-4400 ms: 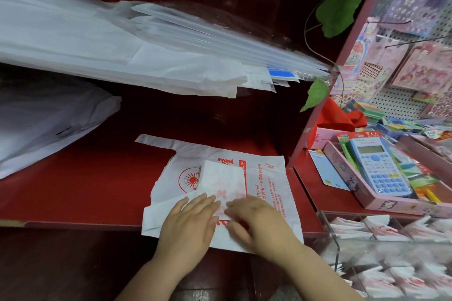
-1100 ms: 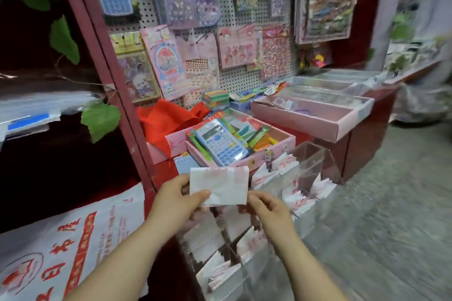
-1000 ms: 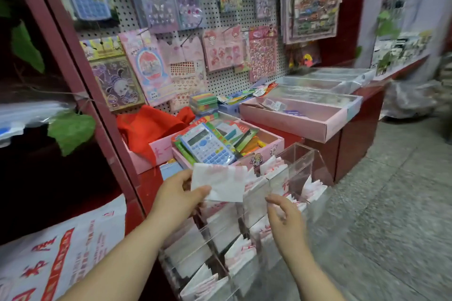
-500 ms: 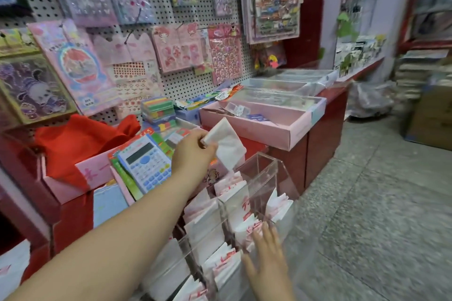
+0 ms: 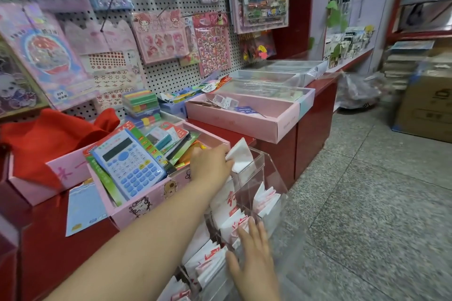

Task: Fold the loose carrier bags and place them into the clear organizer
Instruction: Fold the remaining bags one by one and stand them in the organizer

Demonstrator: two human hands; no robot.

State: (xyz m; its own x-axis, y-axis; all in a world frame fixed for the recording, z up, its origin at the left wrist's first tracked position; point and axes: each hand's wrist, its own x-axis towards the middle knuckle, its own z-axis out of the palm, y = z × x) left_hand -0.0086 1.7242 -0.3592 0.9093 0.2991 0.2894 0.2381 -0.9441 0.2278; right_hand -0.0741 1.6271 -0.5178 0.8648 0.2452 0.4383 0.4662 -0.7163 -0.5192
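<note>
Clear organizer [image 5: 271, 173] mid-frame, lower slots already stuffed w/ folded bags. Right hand [image 5: 254, 252], bottom centre, lies flat against its front, fingers straight. Left hand [image 5: 210, 166] pinches the folded bag [image 5: 241, 155], which was up in the air half a sec ago and is now down at the top slot's rim. Prob just needs tucking in.

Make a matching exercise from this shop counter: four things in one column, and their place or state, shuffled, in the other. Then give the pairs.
Things
1. folded bag
2. calculator
3. red cloth
4. right hand

Places or states
A. lies in the pink box with cartoon pictures
B. fingers straight, at the front of the clear organizer
C. heaped at the far left
D. pinched by the left hand over the organizer's far end

Pairs: 1-D, 2-A, 3-C, 4-B
</note>
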